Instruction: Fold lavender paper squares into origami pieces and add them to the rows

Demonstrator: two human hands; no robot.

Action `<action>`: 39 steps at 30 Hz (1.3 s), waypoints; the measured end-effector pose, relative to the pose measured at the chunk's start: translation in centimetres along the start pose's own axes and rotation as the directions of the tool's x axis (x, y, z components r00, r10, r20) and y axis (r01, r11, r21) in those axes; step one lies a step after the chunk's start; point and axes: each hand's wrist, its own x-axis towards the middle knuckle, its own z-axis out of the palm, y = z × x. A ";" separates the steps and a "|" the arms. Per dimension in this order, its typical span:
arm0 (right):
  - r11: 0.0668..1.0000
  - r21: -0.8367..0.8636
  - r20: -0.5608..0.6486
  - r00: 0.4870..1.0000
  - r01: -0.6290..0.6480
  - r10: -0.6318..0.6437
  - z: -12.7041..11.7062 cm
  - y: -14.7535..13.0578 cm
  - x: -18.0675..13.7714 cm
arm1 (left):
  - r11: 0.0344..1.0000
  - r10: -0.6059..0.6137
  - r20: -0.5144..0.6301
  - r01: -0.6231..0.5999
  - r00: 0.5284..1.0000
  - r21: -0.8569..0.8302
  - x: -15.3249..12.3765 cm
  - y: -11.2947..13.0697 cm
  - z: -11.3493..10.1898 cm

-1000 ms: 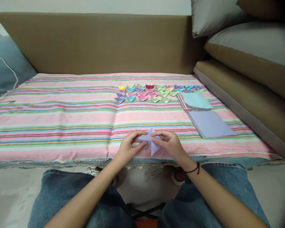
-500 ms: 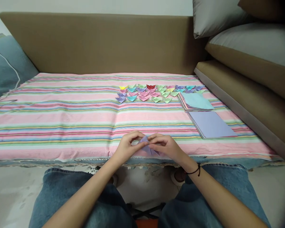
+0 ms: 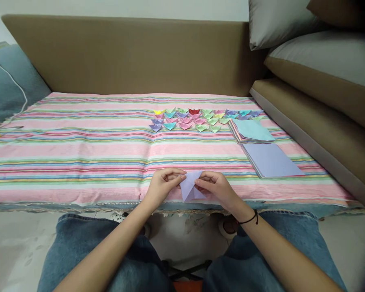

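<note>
A folded piece of lilac paper [image 3: 190, 187] is held between my two hands, near the front edge of the striped cloth. My left hand [image 3: 164, 183] pinches its upper left corner between thumb and fingers. On the other side, my right hand [image 3: 215, 187] grips the right part, thumb on the near face and fingers behind. Creases and slanting flaps show on the paper, and its lower edge hangs free. Farther back, several small folded paper boats [image 3: 185, 126] in many colours stand in rows.
On the right lie a stack of lilac paper sheets [image 3: 272, 160] and, behind it, a stack with light blue on top [image 3: 254, 129]. Brown cushions [image 3: 316, 121] are piled along the right side. A white cable [image 3: 16, 83] lies at the far left.
The lilac paper has been spread wider and shows more of its face. My hands have moved slightly apart, holding its two sides.
</note>
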 end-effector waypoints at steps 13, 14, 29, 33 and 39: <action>0.989 0.072 0.108 0.987 -0.129 0.120 0.3 0.1 -0.5 | 0.999 0.042 0.043 -0.043 0.998 0.026 -0.1 0.2 0.0; 0.992 0.063 0.092 0.990 -0.109 0.103 0.3 0.1 -0.5 | 0.999 0.043 0.041 -0.044 0.998 0.030 -0.1 0.3 0.0; 0.476 -0.767 -0.090 0.662 0.431 -0.744 -0.4 -0.1 -0.5 | 0.986 0.150 0.024 -0.152 0.988 0.070 -1.2 0.7 0.8; 0.093 -0.862 0.223 0.537 0.498 -0.813 -0.3 0.0 -0.8 | 0.989 0.091 0.056 -0.084 0.994 -0.119 -1.0 0.3 1.1; -0.046 -0.846 0.372 0.526 0.531 -0.765 0.2 0.3 -0.9 | 0.969 0.033 0.073 -0.013 0.997 -0.248 -0.9 -0.1 1.2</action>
